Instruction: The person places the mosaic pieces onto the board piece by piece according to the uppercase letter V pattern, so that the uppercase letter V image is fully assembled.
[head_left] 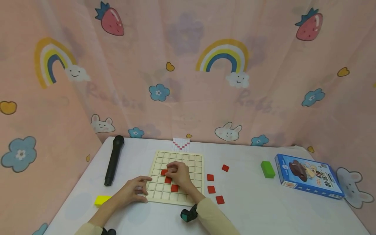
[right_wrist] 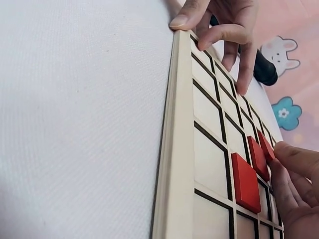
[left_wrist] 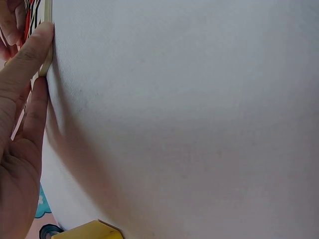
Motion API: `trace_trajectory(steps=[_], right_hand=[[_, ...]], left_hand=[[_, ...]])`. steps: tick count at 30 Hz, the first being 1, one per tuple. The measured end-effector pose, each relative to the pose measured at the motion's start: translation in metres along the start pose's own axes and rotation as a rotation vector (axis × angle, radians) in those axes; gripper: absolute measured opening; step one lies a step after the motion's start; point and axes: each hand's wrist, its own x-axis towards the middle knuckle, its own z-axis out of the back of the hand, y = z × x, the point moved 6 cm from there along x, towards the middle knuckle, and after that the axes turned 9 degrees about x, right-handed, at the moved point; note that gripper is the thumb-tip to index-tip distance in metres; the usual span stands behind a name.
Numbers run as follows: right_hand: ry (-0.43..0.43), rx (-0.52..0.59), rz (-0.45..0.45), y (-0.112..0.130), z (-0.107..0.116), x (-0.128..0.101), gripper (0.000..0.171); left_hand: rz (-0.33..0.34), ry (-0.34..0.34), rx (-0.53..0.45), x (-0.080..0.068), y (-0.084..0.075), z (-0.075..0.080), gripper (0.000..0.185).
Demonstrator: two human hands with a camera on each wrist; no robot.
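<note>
The pale wooden grid board (head_left: 176, 178) lies flat on the white surface (head_left: 249, 202). The right hand (head_left: 179, 173) is over its middle, fingers (right_wrist: 291, 159) pinching a small red square tile (head_left: 164, 172) in the upper-left of a diagonal of three. The left hand (head_left: 133, 191) – fingers relaxed – touches the board's near-left corner.

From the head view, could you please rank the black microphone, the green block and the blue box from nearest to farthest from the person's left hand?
Measured from the left hand:
1. Black microphone, just up-left of the hand, near the table's left edge.
2. Green block, far across to the right, past the grid board.
3. Blue box, farther right again, beside the green block.
</note>
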Motion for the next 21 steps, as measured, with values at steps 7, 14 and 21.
trace_trajectory(steps=[7,14,21], right_hand=[[0.022,0.070,-0.021,-0.001,-0.003,-0.001,0.023],[0.041,0.148,-0.032,0.004,0.002,-0.005,0.023],[0.026,0.247,-0.073,0.004,0.022,-0.009,0.026]], left_hand=[[-0.011,-0.002,0.000,0.000,-0.001,0.000,0.019],[-0.071,-0.010,0.011,-0.001,-0.006,0.000,0.020],[-0.048,-0.001,-0.011,-0.003,-0.005,0.001,0.020]])
